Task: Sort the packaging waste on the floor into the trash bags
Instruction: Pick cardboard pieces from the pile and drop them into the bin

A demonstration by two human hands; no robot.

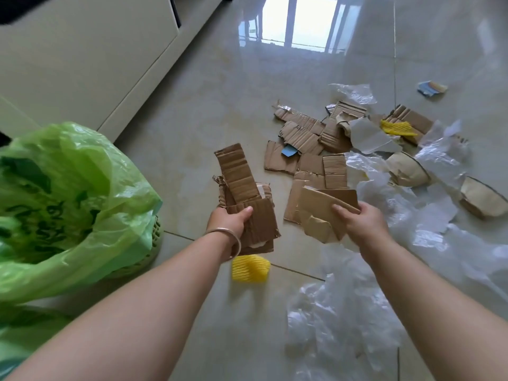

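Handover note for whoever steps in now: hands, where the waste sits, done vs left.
Left hand grips a stack of cardboard pieces, held above the floor.
Right hand pinches another cardboard piece at the near edge of the pile.
Green trash bag stands open at the left; its contents cannot be made out.
Left to sort: scattered cardboard, clear plastic film at the right and near side, two yellow foam nets, brown paper cups, a blue-printed scrap.
Likely next: drop both handfuls of cardboard into the bag.
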